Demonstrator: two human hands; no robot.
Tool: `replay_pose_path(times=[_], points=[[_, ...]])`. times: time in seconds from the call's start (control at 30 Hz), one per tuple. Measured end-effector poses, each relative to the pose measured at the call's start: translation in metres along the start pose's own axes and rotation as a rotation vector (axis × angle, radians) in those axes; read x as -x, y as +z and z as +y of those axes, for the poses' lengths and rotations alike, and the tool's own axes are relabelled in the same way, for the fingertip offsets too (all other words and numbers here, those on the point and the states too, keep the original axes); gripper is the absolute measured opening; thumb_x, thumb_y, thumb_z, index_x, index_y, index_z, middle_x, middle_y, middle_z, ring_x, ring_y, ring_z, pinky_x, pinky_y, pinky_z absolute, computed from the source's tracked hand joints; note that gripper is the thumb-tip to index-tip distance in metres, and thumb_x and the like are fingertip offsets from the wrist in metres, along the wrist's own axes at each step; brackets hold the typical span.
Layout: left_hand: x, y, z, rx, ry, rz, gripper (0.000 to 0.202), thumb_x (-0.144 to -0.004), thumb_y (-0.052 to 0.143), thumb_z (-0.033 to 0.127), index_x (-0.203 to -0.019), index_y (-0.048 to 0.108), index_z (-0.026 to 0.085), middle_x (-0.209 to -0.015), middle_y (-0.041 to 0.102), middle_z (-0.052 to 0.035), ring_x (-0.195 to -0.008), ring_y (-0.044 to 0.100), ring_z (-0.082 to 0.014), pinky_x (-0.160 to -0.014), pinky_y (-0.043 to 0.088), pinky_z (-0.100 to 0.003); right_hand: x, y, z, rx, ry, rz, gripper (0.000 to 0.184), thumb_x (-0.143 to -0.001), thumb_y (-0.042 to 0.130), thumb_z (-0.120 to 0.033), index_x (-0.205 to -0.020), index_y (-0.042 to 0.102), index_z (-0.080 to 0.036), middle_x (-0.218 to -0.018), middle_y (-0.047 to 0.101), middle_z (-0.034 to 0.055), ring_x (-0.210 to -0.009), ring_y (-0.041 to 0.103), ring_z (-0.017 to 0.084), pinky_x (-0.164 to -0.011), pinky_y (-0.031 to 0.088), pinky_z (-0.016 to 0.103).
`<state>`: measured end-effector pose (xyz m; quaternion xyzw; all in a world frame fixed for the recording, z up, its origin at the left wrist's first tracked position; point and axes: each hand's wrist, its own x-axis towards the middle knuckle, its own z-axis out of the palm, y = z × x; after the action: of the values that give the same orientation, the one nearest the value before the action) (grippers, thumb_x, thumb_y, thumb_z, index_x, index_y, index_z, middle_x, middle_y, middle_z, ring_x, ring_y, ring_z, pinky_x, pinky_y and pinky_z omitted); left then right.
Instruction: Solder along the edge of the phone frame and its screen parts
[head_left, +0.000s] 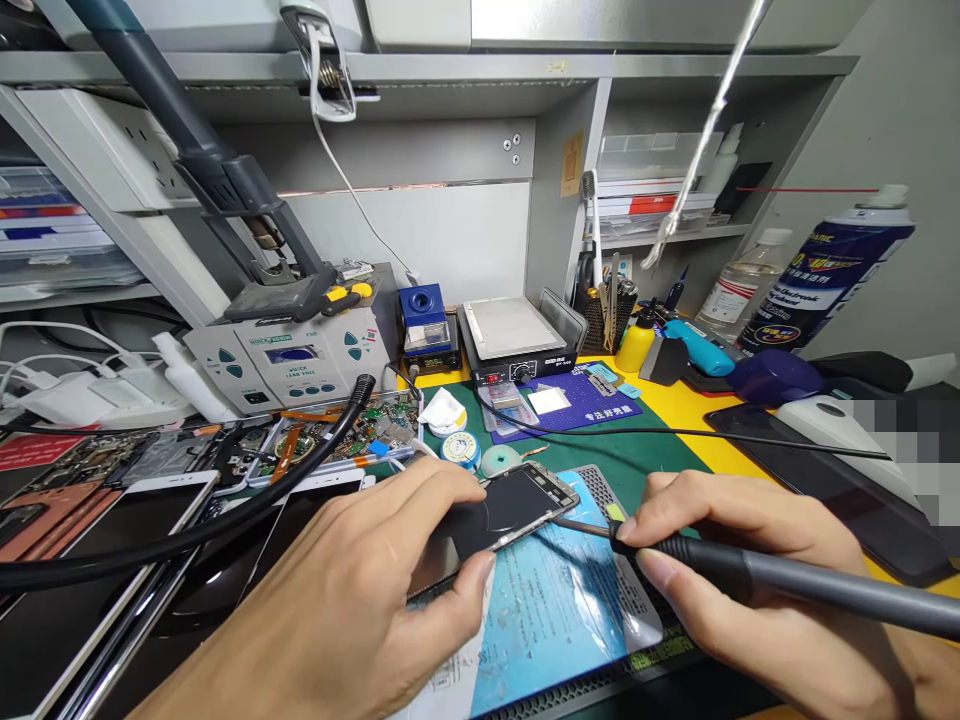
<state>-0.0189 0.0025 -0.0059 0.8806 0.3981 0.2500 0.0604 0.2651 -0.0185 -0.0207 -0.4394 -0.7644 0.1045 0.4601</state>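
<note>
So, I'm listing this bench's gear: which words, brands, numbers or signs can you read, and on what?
"QUICK": grey station
"LEAD FREE": grey station
"Electronic": dark blue spray can
"365", apparently: small display
"专注": purple mat; its other characters are uncertain
Too small or blurred: labels on the hot plate and clear bottle, print on the blue sheet, other station and can text.

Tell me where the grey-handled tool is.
In the head view, the grey-handled tool is at the lower right, in the right hand, its tip pointing left at the edge of the phone that the left hand holds.
</note>
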Motion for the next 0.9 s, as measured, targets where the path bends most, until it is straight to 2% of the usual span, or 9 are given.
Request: replay_pose_path(times=[0.3, 0.6, 0.73, 0.9], points=[[-0.0001, 0.0005, -0.0025, -0.016, 0.002, 0.021, 0.026, -0.098, 0.058, 0.025, -0.123, 0.059, 0.033, -0.109, 0.074, 0.0030, -0.095, 0.076, -0.0167, -0.076, 0.060, -0.028, 0.0028, -0.0019, 0.0010, 0.008, 0.025, -0.033, 0.025, -0.079, 0.064, -0.013, -0.084, 0.077, -0.034, -0.079, 0.083, -0.0034, -0.076, 0.081, 0.023, -0.067, 0.062, 0.030], [0.0006, 0.0016, -0.0005, 0.039, 0.033, 0.014, 0.023, -0.100, 0.059, 0.022, -0.117, 0.068, 0.034, -0.116, 0.073, 0.0022, -0.100, 0.075, -0.0144, -0.093, 0.061, -0.027, 0.0007, -0.0008, 0.0011, 0.001, -0.011, -0.015, 0.029, -0.078, 0.064, -0.009, -0.086, 0.075, -0.035, -0.079, 0.082, -0.0040, -0.076, 0.082, 0.023, -0.065, 0.061, 0.028], [0.0013, 0.0020, -0.0011, 0.037, 0.034, 0.028, 0.023, -0.100, 0.059, 0.022, -0.117, 0.071, 0.032, -0.118, 0.073, 0.0004, -0.099, 0.076, -0.0147, -0.095, 0.061, -0.028, 0.0003, -0.0007, 0.0007, -0.024, -0.043, 0.000, 0.032, -0.078, 0.064, -0.007, -0.089, 0.073, -0.036, -0.078, 0.081, -0.0072, -0.068, 0.078, 0.018, -0.065, 0.058, 0.025], [0.0021, 0.0026, -0.0016, 0.034, 0.035, 0.022, 0.023, -0.100, 0.058, 0.022, -0.118, 0.071, 0.032, -0.118, 0.072, 0.0010, -0.100, 0.075, -0.0146, -0.095, 0.061, -0.028, 0.0015, -0.0009, 0.0016, -0.030, -0.038, -0.004, 0.033, -0.078, 0.064, -0.007, -0.090, 0.073, -0.036, -0.080, 0.080, -0.0105, -0.071, 0.077, 0.014, -0.073, 0.057, 0.022]])
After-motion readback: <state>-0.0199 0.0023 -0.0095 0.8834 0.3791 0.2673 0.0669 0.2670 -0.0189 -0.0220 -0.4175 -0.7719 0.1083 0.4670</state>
